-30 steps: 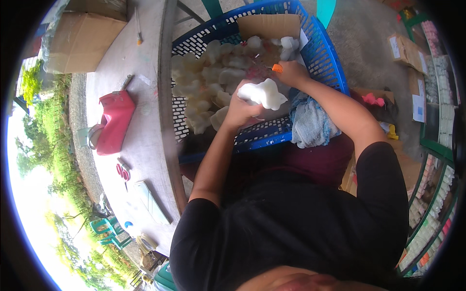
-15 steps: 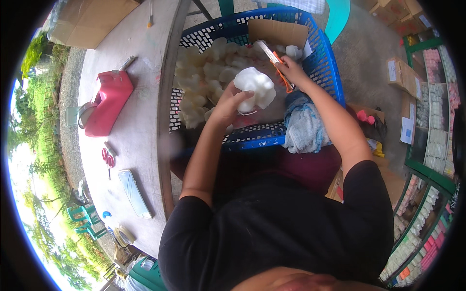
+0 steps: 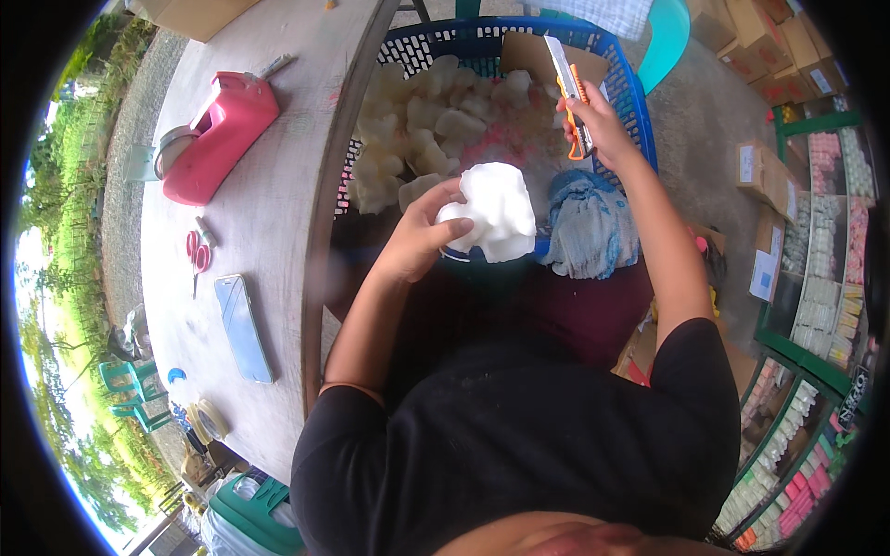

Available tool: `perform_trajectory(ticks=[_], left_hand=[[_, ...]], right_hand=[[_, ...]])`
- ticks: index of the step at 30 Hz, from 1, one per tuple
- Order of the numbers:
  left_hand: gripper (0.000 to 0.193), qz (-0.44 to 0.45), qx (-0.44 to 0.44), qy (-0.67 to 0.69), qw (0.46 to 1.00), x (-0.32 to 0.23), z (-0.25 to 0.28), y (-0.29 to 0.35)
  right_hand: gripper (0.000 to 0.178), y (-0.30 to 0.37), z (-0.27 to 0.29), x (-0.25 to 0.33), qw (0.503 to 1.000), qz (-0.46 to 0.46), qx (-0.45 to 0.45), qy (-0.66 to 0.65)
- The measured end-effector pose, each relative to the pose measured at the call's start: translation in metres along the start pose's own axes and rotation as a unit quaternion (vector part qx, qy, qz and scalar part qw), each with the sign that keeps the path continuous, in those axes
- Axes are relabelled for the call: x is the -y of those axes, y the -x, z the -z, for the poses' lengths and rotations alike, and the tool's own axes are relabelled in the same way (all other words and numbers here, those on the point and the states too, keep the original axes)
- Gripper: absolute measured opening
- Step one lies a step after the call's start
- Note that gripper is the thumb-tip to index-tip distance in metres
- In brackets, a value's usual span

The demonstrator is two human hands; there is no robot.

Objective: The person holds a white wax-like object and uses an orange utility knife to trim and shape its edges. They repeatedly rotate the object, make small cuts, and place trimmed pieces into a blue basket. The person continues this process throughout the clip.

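In my left hand (image 3: 422, 227) is a white, wavy-edged cup-shaped piece (image 3: 499, 211), gripped at its left side with the thumb across it. What it is made of I cannot tell. My right hand (image 3: 598, 125) holds an orange-handled utility knife (image 3: 574, 97), its long blade out and pointing up and away, apart from the white piece. Both hands are over the near part of a blue plastic basket (image 3: 640, 102). Inside the basket, to the left, lie several similar cream-white wavy pieces (image 3: 408, 120). A blue-grey towel (image 3: 593, 227) drapes over the basket's near right rim.
On the table (image 3: 278, 185) at left are a pink tape dispenser (image 3: 222, 139), scissors (image 3: 198, 255) and a phone (image 3: 243, 329). A cardboard piece (image 3: 556, 60) stands in the basket's far end. Shelves (image 3: 820, 241) of bundled goods and cardboard boxes (image 3: 768, 171) are at right.
My left hand has brought the white piece nearer to me and turned it. My right hand has moved right and up with the knife, whose blade now points more upright. The view has shifted slightly.
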State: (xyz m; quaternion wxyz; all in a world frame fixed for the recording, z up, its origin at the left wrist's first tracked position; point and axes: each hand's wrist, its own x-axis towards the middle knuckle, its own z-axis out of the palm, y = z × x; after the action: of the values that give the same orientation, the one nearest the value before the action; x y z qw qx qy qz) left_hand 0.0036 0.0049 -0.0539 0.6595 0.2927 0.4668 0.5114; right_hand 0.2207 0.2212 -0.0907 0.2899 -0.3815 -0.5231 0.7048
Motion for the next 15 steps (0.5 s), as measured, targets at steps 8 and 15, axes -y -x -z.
perform_trajectory(ticks=[8, 15], left_hand=[[0.051, -0.001, -0.033, 0.039, 0.999, -0.018, -0.019, 0.006], [0.074, 0.005, 0.054, 0.222, 0.973, -0.007, -0.035, 0.025]], right_hand=[[0.048, 0.097, -0.076, 0.013, 0.984, -0.046, 0.129, -0.114], [0.045, 0.108, -0.102, 0.003, 0.966, -0.034, -0.011, -0.256]])
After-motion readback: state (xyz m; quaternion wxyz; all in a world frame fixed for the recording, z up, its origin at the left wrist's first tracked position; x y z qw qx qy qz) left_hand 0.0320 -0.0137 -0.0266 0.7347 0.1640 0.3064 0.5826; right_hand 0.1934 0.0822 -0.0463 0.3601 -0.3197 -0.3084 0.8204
